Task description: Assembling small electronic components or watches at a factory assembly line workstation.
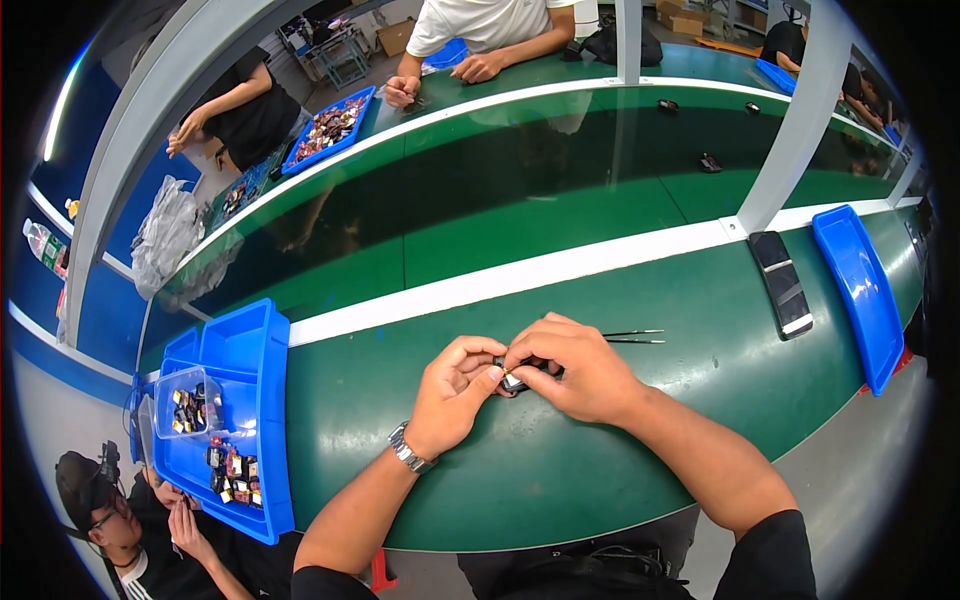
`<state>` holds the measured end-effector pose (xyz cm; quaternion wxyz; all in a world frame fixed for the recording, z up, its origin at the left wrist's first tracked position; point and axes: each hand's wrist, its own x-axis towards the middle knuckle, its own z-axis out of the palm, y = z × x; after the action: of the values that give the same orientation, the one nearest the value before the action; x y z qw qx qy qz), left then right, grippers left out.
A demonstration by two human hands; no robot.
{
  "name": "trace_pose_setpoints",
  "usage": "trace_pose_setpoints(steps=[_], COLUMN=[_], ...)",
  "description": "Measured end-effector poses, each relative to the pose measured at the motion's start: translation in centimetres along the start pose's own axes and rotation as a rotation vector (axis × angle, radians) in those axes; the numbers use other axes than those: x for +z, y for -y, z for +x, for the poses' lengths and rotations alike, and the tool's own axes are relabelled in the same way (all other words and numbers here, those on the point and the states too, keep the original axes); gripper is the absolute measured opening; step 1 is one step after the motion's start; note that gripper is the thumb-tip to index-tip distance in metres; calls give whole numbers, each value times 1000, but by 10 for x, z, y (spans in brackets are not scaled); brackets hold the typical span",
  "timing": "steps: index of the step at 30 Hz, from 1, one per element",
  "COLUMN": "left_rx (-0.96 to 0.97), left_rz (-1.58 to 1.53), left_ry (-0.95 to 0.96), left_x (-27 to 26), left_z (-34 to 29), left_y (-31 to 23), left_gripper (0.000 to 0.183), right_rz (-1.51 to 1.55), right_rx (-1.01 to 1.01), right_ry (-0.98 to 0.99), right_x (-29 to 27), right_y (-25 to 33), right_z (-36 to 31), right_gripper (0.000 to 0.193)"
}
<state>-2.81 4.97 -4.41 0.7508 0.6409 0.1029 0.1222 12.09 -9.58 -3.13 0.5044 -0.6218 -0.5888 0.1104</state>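
Pinching a small black part (514, 382) between the fingertips of the left hand (446, 392) and right hand (590, 378), both nearly closed, over the green worktop (600, 480). Facing a white rail (520, 282) and a person (487, 28) beyond. Making out a bottle (45, 246), far left, with a label too small to read. Having tweezers (635, 332) beside the right hand, a blue tray (866, 300) farther right; at left, a blue bin (272, 400) with a clear box (164, 408) of small parts (190, 410) and loose ones.

Past tweezers (635, 332) beside the right hand (578, 370), tabletop (715, 375) is free; leftward, a divided blue tray (272, 400) obstructs.
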Motion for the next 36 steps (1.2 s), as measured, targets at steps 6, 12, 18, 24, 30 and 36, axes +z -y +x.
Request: trace_pose_setpoints(steps=[6,12,18,24,30,36], left_rx=[34,12,-6,-17,-25,-31], left_rz=[-51,20,43,35,34,40], left_ry=[20,-38,-91,-132,-133,-97], left_x=[-4,8,9,11,10,7], left_z=[-4,-4,-5,-3,-5,-4], left_y=[5,1,3,2,3,1], left_gripper=[30,43,45,45,45,44], right_rz=[117,117,-224,-341,-335,-225], right_rx=[205,230,-36,-50,-9,-9], right_ry=[-20,-34,11,28,61,55], right_x=[3,5,0,-3,-1,-2], right_y=[5,1,5,7,6,1], right_z=[0,-2,-1,-1,-1,0], right_gripper=[14,17,27,34,35,31])
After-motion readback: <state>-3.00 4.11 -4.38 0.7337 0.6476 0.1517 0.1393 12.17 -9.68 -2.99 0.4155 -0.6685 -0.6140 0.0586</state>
